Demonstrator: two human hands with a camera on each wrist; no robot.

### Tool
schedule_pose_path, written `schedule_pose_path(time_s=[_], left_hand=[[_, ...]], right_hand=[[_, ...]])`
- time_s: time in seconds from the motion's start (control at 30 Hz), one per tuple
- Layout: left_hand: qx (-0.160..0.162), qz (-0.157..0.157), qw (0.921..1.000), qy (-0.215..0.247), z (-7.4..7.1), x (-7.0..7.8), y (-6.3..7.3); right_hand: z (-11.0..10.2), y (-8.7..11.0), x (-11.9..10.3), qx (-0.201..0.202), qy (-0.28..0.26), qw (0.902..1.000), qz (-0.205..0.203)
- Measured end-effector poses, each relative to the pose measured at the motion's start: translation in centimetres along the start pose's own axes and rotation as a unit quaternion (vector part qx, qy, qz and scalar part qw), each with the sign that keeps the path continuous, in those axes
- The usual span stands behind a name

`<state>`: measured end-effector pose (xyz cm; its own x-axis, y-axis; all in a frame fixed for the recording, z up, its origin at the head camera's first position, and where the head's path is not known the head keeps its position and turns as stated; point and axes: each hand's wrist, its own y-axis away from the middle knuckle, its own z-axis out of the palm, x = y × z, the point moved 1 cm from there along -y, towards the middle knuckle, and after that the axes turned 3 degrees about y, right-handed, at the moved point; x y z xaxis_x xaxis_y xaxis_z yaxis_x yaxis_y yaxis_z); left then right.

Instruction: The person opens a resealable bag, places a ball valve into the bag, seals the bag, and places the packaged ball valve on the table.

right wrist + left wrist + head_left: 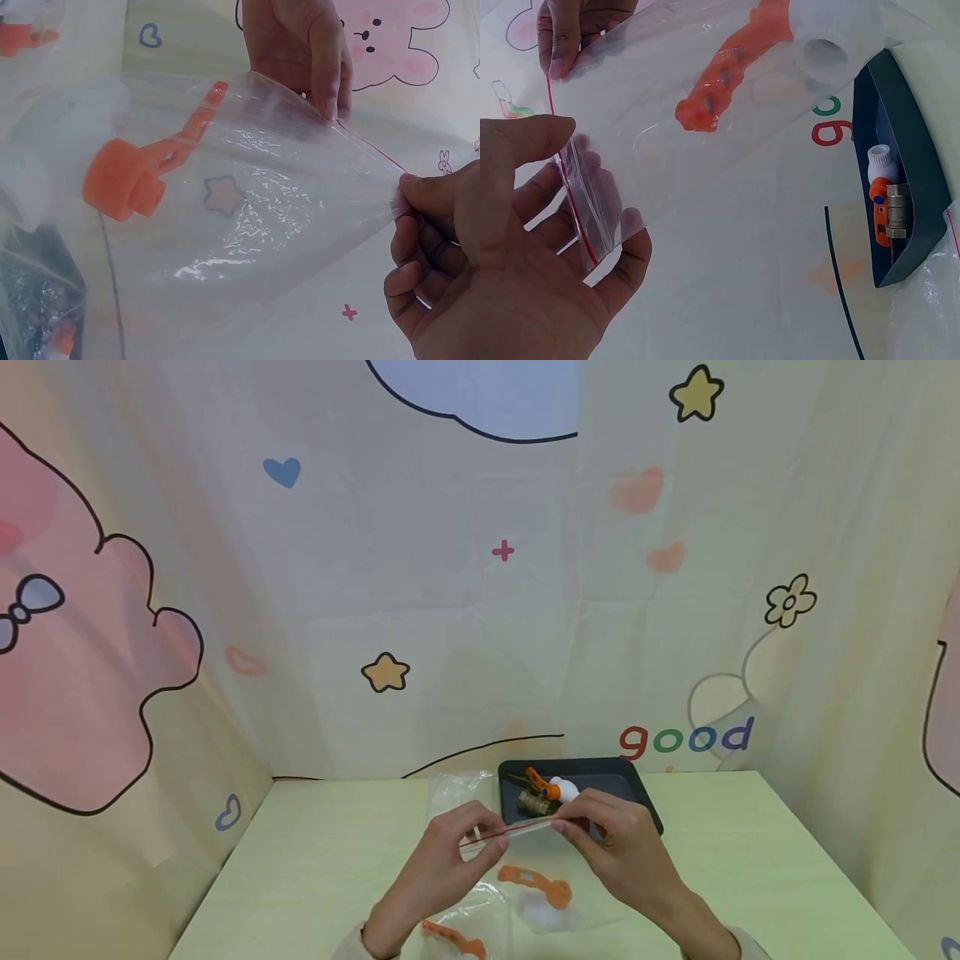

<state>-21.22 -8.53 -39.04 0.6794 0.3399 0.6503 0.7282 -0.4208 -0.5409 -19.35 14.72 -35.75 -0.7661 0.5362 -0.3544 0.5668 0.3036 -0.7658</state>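
Note:
A clear zip bag with a red seal line hangs between my hands above the table. Inside it lies a white plastic valve with an orange handle. My left hand holds one end of the bag's seal edge, its thumb on the near side and fingers behind the film. My right hand pinches the other end of that edge between thumb and fingers. In the head view the valve's orange handle shows through the film below my hands.
Behind my hands stands a dark tray holding a metal fitting and a white valve with an orange handle. Another clear bag lies left of the tray. At the table's front is a bagged orange-handled part.

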Motion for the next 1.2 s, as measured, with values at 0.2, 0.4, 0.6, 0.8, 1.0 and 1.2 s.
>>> schedule_pose_path(time_s=[0.2,0.4,0.6,0.8,1.0,1.2], left_hand=[[0.01,0.043,0.999,-0.005,0.24,-0.43,-0.14],[0.008,0.025,0.9996,-0.007,0.14,-0.38,-0.02],[-0.002,-0.014,0.9999,-0.005,-0.04,-0.47,0.22],[-0.002,-0.003,1.0,0.0,-0.07,-0.65,0.26],[0.002,0.004,0.9999,-0.01,-0.11,-0.68,0.22],[-0.012,-0.033,0.9994,-0.001,-0.28,-0.75,0.4]], right_hand=[[0.18,0.07,0.06,-0.002,0.001,1.0,0.003],[0.21,0.1,0.13,-0.004,0.007,0.9999,0.007],[0.02,0.06,0.19,0.003,0.004,1.0,0.003],[0.02,0.2,0.27,0.004,0.0,1.0,0.008],[0.1,0.21,0.31,0.003,-0.001,1.0,0.006],[-0.01,0.13,0.33,0.011,0.004,0.9999,0.0]])
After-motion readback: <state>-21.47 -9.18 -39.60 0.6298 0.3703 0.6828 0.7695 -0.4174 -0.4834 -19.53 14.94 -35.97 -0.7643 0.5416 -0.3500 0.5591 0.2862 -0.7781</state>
